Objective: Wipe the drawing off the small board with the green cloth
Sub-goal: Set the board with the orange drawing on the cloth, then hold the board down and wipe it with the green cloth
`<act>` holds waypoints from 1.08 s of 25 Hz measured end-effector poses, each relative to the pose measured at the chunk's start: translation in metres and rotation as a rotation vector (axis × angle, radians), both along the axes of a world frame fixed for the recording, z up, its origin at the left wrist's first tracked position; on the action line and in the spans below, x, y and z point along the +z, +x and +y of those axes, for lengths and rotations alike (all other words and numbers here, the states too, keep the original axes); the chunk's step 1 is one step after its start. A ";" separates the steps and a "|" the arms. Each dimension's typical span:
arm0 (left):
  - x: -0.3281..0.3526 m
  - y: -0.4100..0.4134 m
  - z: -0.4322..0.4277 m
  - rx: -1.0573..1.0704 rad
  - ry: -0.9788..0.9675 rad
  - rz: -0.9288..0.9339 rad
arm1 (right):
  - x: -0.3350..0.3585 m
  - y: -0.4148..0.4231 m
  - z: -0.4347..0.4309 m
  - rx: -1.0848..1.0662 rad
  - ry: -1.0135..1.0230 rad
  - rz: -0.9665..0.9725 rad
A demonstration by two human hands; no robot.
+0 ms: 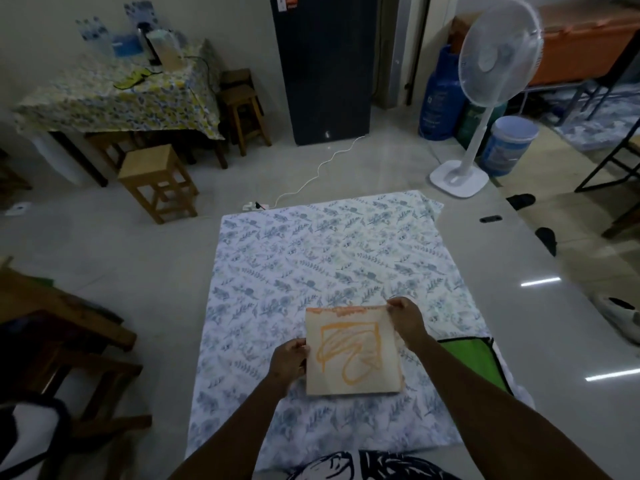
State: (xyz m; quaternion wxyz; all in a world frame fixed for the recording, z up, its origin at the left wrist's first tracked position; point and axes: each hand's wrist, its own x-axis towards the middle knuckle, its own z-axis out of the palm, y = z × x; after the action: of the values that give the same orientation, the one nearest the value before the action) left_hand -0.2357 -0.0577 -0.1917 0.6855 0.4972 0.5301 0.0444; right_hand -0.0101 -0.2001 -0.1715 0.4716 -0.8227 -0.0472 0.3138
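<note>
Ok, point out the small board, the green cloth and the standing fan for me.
small board [349, 355], head view: middle of its face, on the orange drawing.
green cloth [474, 358], head view: bare green area beside the right forearm.
standing fan [498, 53], head view: centre of the round grille.

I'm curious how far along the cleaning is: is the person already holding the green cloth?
No: both the left hand and the right hand grip the small board, while the green cloth lies on the sheet beside it.

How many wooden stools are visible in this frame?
3: one stool stands in the open left of the floral sheet, two by the clothed table. More may be hidden underneath.
</note>
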 end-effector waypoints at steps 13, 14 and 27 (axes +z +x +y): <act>-0.015 -0.012 -0.020 -0.533 0.748 0.229 | -0.051 -0.039 -0.163 0.399 -0.745 -0.634; -0.018 -0.015 -0.019 -0.581 0.793 0.257 | -0.048 -0.038 -0.165 0.452 -0.748 -0.641; -0.025 -0.023 -0.005 -1.095 0.835 0.460 | -0.013 -0.009 -0.103 0.271 -0.311 -0.780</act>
State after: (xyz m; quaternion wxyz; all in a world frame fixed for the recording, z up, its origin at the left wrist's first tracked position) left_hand -0.2589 -0.0629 -0.2167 0.2336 0.9083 0.2747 -0.2122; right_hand -0.0196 -0.3033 -0.1842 0.2436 -0.9272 -0.2814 0.0421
